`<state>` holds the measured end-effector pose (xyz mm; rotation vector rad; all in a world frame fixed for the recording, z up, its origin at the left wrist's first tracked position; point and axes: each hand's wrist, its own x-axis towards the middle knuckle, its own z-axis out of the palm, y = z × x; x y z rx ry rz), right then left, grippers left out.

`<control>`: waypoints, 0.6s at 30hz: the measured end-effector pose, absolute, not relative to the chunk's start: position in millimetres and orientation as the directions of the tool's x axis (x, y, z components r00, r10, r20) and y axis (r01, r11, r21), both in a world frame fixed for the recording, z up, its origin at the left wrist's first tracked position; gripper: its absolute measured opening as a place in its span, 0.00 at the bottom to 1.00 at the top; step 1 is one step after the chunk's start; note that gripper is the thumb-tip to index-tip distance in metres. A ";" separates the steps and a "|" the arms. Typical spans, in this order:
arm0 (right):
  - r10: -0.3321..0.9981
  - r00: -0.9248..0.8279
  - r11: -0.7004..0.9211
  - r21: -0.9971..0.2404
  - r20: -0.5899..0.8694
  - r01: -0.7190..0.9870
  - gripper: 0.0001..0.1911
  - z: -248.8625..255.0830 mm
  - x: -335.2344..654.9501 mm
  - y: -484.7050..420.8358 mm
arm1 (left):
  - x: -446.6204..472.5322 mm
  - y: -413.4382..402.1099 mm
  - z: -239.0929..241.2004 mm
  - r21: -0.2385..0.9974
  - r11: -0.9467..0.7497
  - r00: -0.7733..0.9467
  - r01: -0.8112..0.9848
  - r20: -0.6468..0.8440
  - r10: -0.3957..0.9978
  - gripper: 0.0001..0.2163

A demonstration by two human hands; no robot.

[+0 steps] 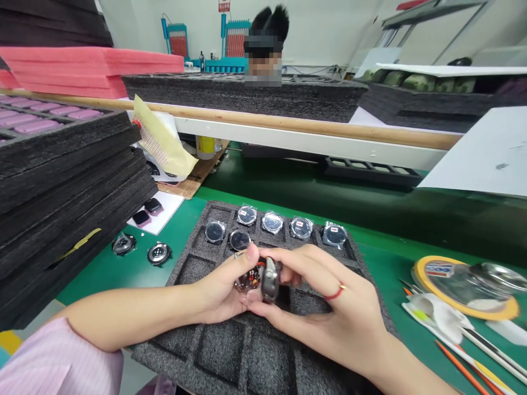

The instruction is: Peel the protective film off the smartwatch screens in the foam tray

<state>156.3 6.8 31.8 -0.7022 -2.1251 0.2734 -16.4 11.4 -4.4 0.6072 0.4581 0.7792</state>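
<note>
My left hand (pixel 224 288) pinches a round watch case (pixel 250 278) with a coloured dial, thumb on top. My right hand (pixel 325 296), a red ring on one finger, grips a dark watch part (pixel 270 278) pressed against that case. Both hands hover over a black foam tray (pixel 230 351) with square pockets. Several round watch faces in clear wrap (pixel 272 222) lie in the tray's far pockets.
Stacked black foam trays (pixel 61 181) rise at left, pink foam above. Two loose watch cases (pixel 158 253) and two small watches on white paper (pixel 148 211) lie on the green mat. A tape roll (pixel 465 285), pencils and tools sit at right. Another person sits across the bench.
</note>
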 end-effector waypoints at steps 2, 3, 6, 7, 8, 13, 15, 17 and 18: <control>0.562 -0.449 0.827 -0.451 0.695 0.336 0.29 33.0 158.6 10.7 | -17.6 13.7 -4.8 0.587 0.636 0.684 -0.501 -0.182 0.707 0.28; 0.564 -0.446 0.826 -0.474 0.695 0.305 0.30 32.8 159.6 13.2 | -18.2 14.8 -4.5 0.558 0.663 0.704 -0.499 -0.184 0.686 0.28; 0.595 -0.459 0.796 -0.562 0.660 0.225 0.28 30.0 161.3 21.1 | -20.1 17.0 -2.2 0.536 0.689 0.743 -0.489 -0.159 0.651 0.29; 0.614 -0.471 0.776 -0.592 0.633 0.217 0.27 29.0 161.5 23.0 | -20.5 17.2 -1.5 0.541 0.685 0.749 -0.488 -0.145 0.647 0.30; 0.637 -0.480 0.752 -0.622 0.603 0.218 0.27 28.4 161.6 24.4 | -20.8 17.0 -1.2 0.546 0.678 0.746 -0.491 -0.138 0.651 0.30; 0.766 -0.352 0.640 -0.691 0.538 0.336 0.13 32.7 163.1 24.0 | -20.7 14.4 -2.9 0.561 0.629 0.666 -0.538 -0.174 0.725 0.27; 0.733 -0.325 0.679 -0.608 0.598 0.411 0.07 36.9 163.4 21.4 | -20.1 13.4 -2.8 0.548 0.631 0.652 -0.549 -0.192 0.734 0.26; 0.653 -0.371 0.749 -0.489 0.660 0.448 0.08 40.6 162.6 17.8 | -19.6 12.5 -1.9 0.530 0.630 0.645 -0.568 -0.189 0.741 0.24; 0.614 -0.397 0.778 -0.437 0.682 0.452 0.08 42.0 161.9 15.7 | -19.4 12.1 -1.3 0.521 0.629 0.642 -0.577 -0.187 0.744 0.23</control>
